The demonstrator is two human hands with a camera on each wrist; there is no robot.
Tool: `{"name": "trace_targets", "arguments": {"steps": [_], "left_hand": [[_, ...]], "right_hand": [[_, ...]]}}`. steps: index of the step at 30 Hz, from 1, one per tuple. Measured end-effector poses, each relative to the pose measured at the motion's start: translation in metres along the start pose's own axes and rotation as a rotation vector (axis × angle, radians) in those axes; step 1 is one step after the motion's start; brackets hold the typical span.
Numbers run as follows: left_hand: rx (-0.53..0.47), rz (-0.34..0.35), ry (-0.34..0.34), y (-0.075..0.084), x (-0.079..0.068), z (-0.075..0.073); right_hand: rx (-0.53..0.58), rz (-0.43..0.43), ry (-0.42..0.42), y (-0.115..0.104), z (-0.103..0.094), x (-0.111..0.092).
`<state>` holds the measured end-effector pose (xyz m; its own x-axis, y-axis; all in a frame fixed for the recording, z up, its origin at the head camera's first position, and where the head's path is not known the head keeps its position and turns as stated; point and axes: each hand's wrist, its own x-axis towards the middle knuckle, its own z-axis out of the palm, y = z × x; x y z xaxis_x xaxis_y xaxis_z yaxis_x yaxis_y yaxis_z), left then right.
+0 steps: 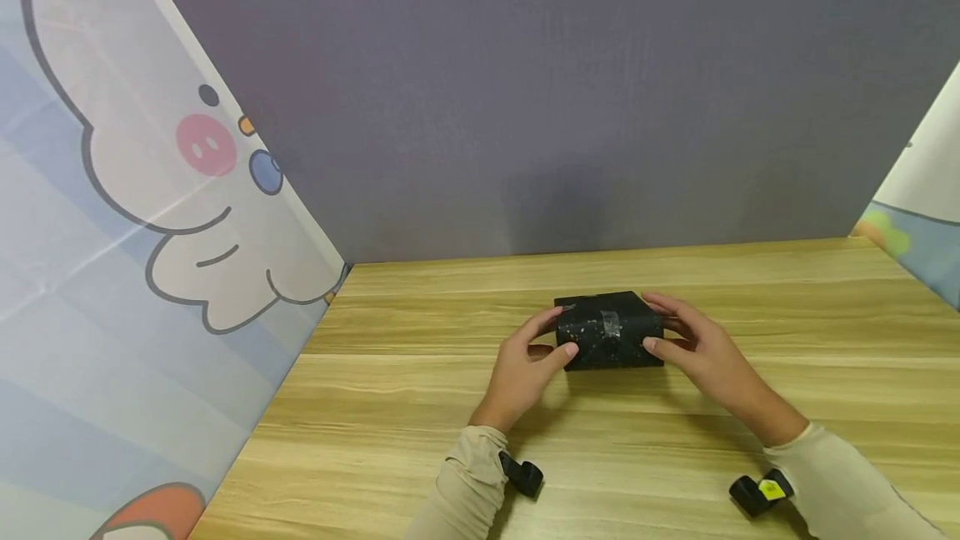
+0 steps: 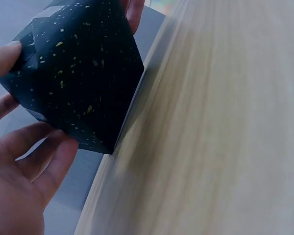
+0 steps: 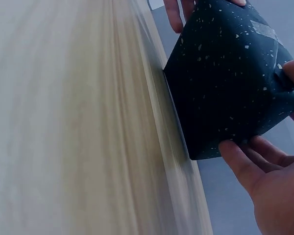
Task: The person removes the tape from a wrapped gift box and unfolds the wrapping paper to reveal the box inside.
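Note:
A box wrapped in black paper with pale and gold flecks (image 1: 618,351) is held between both hands, right over the tabletop. A strip of clear tape (image 1: 611,324) runs over its near upper edge. At the box's left end, my left hand (image 1: 525,367) grips it, thumb on the near face and fingers round the side. My right hand (image 1: 701,357) holds the right end in the same way. In the left wrist view, the flecked wrapping (image 2: 83,73) has folded corners under the thumb. From the right wrist, the tape (image 3: 263,30) shows near a folded end.
The wood-grain table (image 1: 390,440) extends around the box. A plain grey panel (image 1: 555,107) stands along its back edge. Cartoon-printed sheets (image 1: 112,273) hang at the left and right. Black wrist mounts (image 1: 525,477) stick out from both sleeves.

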<state>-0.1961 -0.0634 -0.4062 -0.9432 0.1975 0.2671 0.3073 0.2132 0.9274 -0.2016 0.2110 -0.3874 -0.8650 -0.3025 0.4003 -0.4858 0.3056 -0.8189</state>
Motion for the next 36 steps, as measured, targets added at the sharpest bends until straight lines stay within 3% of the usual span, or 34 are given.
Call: {"name": "trace_targets", "arguments": {"steps": [3, 8, 22, 36], "left_hand": [[0.040, -0.001, -0.023, -0.0002, 0.0002, -0.0001], [0.116, 0.019, -0.056, 0.0006, 0.0013, 0.0015], [0.283, 0.067, -0.131, -0.0005, 0.0014, 0.0046], [0.323, 0.099, -0.095, -0.0028, 0.0024, 0.0076]], "right_hand": [[-0.042, -0.023, 0.001, 0.0014, -0.0006, -0.0008], [-0.067, 0.013, -0.011, 0.0028, -0.0002, -0.0023], [0.008, 0.077, -0.042, 0.0033, 0.0030, -0.0018], [0.005, 0.146, -0.069, 0.0042, 0.0007, -0.0024]]}}
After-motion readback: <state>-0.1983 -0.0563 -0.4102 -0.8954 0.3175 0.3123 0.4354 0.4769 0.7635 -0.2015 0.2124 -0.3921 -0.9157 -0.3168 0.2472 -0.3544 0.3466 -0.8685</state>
